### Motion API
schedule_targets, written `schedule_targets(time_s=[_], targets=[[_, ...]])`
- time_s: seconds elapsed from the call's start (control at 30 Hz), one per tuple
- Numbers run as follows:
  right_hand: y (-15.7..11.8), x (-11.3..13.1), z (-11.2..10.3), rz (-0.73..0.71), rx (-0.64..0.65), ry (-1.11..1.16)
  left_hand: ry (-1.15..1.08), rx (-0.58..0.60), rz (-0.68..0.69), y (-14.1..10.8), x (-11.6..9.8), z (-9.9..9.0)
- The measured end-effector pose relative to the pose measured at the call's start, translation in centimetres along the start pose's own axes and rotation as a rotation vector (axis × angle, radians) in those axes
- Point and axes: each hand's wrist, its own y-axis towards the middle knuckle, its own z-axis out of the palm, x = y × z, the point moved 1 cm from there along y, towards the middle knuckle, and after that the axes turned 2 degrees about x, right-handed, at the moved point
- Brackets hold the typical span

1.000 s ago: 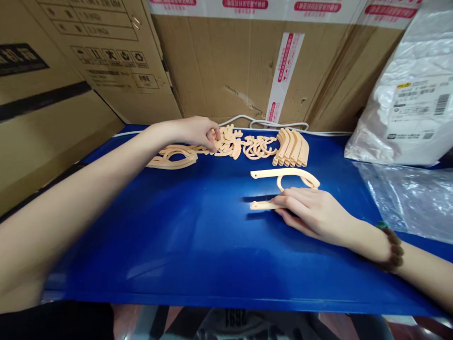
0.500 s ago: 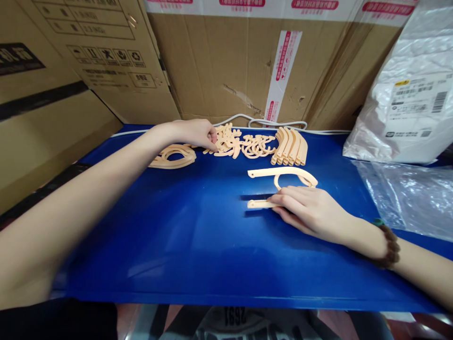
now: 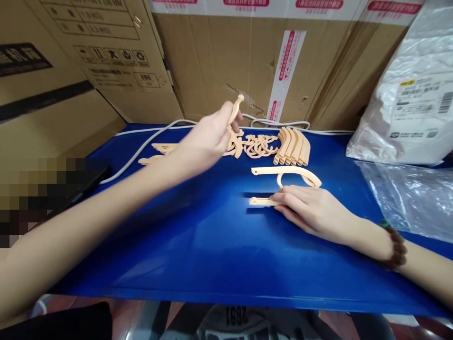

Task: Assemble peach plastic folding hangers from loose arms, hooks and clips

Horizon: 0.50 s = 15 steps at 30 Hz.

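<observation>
While your left hand point(image 3: 208, 137) is raised over the far part of the blue table point(image 3: 205, 245) in the head view, its fingers are closed narrowly on a small curved piece point(image 3: 235, 111), one end of which sticks up past the fingertips. Your right hand point(image 3: 314, 210) lies low over the near side of a pale curved frame point(image 3: 283, 170) on the table, thumb and fingers closed around a straight arm point(image 3: 260, 201) whose holed end juts out to the left; how much of the frame the palm hides, you cannot tell from here. Beyond it are the nested curved arms point(image 3: 293, 147), with the hooked pieces point(image 3: 260, 148) beside them and the small loose pieces point(image 3: 238, 148) next along, partly behind your left hand. By the look of them, the parts are light, smooth, fairly stiff plastic, so a fingertip pinch should do, though a glossy surface might slide if you hold it loosely. Grip the small piece around its middle, and the frame on its broad arms near the curve; the thin loops and holed ends look the likeliest to bend or crack if squeezed hard.
</observation>
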Motion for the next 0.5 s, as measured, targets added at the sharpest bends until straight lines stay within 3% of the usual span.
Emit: schedule_targets(time_s=[0.07, 0.17, 0.23, 0.37, 0.5], targets=[[0.2, 0.2, -0.1, 0.014, 0.025, -0.023, -0.088, 0.034, -0.059, -2.2, -1.8, 1.2], [0.7, 0.4, -0.3, 0.04, 0.056, -0.014, -0.147, 0.268, -0.192, -5.3, -4.0, 2.5], [1.2, 0.4, -0.3, 0.056, 0.072, 0.009, -0.122, 0.333, -0.211, -6.6, -4.8, 2.8], [2.1, 0.1, 0.3, 0.056, 0.073, -0.038, -0.025, 0.32, -0.228, -7.2, -4.0, 3.2], [2.7, -0.4, 0.9, 0.069, -0.032, -0.127, -0.013, 0.255, -0.257, -6.9, -2.1, 3.7]])
